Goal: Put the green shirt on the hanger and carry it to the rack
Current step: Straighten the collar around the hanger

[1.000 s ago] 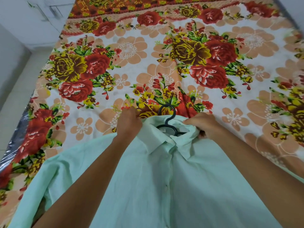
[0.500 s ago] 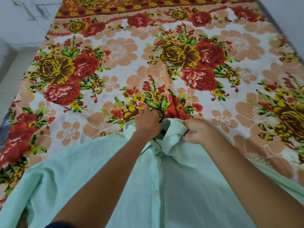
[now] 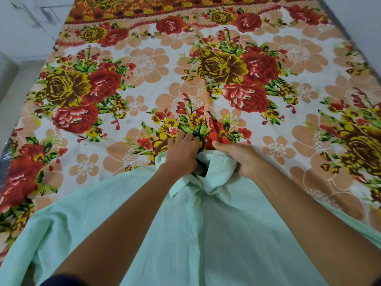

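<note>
The pale green shirt (image 3: 202, 240) lies spread front-up on the bed, its collar pointing away from me. A black hanger (image 3: 202, 141) sits inside it; only its hook shows, curving out of the collar. My left hand (image 3: 182, 152) is closed around the base of that hook at the collar. My right hand (image 3: 240, 157) pinches the right side of the collar, bunching the cloth. The hanger's arms are hidden under the fabric.
The bed is covered by a floral sheet (image 3: 144, 67) with red and yellow roses. A pale floor (image 3: 12, 89) runs along the bed's left edge, with white cupboard doors (image 3: 31, 19) at the far left. No rack is in view.
My left hand slid from the collar's left side to the middle and closed on the hanger's hook. The collar, open and flat a second ago, is now bunched around the hook.
</note>
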